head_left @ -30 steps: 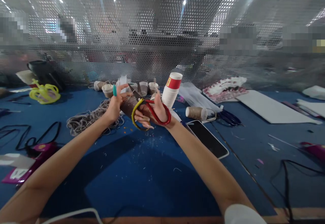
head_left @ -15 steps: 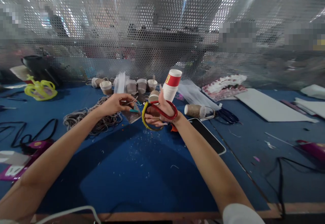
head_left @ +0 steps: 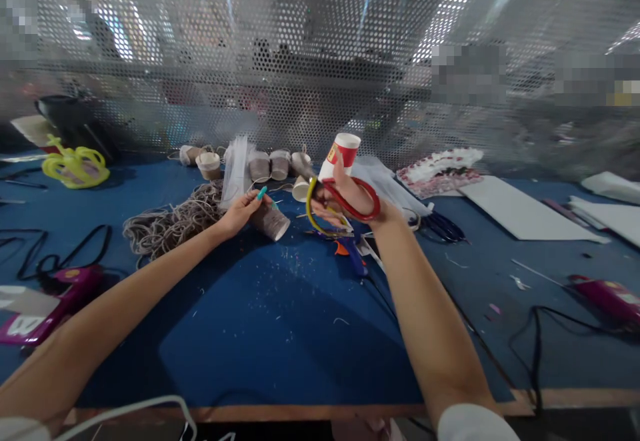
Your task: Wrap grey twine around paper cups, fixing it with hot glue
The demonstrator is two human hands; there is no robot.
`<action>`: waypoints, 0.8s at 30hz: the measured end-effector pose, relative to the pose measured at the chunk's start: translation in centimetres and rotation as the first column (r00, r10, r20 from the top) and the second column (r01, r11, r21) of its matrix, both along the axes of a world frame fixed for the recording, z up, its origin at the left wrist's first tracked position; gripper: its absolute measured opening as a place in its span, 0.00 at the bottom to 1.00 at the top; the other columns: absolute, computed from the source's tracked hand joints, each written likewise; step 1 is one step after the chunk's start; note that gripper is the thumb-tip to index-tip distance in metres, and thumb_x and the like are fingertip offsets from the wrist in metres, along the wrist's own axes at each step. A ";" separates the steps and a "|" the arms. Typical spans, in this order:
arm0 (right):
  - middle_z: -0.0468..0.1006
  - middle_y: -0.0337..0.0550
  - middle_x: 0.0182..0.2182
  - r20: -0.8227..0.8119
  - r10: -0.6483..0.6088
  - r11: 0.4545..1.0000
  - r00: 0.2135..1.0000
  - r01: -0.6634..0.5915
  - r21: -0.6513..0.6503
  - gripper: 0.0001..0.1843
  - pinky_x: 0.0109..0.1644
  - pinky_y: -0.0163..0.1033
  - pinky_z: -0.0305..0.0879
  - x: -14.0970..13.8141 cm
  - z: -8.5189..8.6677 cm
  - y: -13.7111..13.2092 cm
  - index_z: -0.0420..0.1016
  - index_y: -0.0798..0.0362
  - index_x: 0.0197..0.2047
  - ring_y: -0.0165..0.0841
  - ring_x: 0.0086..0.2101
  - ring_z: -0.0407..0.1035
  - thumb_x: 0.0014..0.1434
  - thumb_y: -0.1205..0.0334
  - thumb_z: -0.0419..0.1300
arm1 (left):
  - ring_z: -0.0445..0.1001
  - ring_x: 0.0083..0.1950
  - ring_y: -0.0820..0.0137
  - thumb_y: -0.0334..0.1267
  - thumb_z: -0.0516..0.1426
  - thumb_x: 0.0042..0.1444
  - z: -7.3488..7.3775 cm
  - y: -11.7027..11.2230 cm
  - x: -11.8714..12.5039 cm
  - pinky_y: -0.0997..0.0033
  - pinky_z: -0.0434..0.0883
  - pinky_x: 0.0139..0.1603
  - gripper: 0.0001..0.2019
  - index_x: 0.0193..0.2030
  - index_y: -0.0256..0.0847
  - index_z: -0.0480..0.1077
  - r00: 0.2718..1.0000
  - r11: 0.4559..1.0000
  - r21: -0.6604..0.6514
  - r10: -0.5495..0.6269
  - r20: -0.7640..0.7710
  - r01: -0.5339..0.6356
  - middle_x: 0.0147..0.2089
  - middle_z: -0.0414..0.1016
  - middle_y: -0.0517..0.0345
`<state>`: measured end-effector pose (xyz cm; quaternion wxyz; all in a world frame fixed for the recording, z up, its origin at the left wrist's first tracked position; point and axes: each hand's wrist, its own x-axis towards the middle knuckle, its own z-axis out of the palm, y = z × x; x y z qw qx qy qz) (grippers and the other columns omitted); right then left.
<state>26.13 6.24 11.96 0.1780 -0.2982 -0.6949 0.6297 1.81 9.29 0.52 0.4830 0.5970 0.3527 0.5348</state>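
Note:
My left hand (head_left: 243, 211) is closed round the base of a small twine-wrapped cup (head_left: 273, 222) that lies tilted on the blue table (head_left: 280, 321). My right hand (head_left: 345, 194) is raised a little to the right, its fingers through the red and yellow handles of a pair of scissors (head_left: 333, 204). The scissor blades point away toward the back of the table. A blue and orange glue gun (head_left: 350, 254) lies on the table just below my right hand.
A heap of grey twine (head_left: 170, 221) lies left of my left hand. Several wrapped cups (head_left: 270, 164) and a red and white cup stack (head_left: 340, 154) stand at the back, before a perforated metal screen. Black cables (head_left: 535, 341), pink tools (head_left: 605, 294), white sheets (head_left: 520, 211) lie around.
My left hand has lowered the wrapped cup onto the table. My right hand with the scissors has moved right and up, away from the cup. The glue gun has come into view.

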 end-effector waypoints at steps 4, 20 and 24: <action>0.53 0.28 0.15 -0.510 -0.033 0.979 0.859 -0.075 -0.190 0.41 0.13 0.28 0.50 -4.4 -2.5 1.3 0.54 0.49 0.24 0.22 0.14 0.48 0.53 0.18 0.30 | 0.75 0.38 0.72 0.56 0.62 0.55 -0.5 -0.2 0.1 0.77 0.72 0.37 0.20 0.36 0.39 0.75 1.000 1.000 0.021 0.009 -0.003 -0.009 0.42 0.78 0.55; 0.52 0.30 0.13 -0.138 -0.087 0.922 0.987 0.027 -0.387 0.43 0.13 0.29 0.42 -6.3 -4.0 1.0 0.52 0.47 0.22 0.21 0.13 0.42 0.54 0.23 0.16 | 0.68 0.28 0.71 0.38 0.61 0.52 4.2 0.6 -3.4 0.72 0.65 0.33 0.07 0.26 0.39 0.72 0.889 0.963 0.239 0.216 -0.404 -0.126 0.25 0.70 0.61; 0.53 0.30 0.12 0.047 0.049 0.903 0.998 -0.024 -0.429 0.43 0.13 0.28 0.41 -4.5 -1.9 1.0 0.51 0.47 0.22 0.21 0.13 0.40 0.52 0.23 0.14 | 0.65 0.23 0.72 0.32 0.59 0.53 4.8 0.1 -3.3 0.72 0.62 0.31 0.08 0.23 0.38 0.72 0.828 0.975 0.214 0.172 -0.533 -0.065 0.19 0.68 0.62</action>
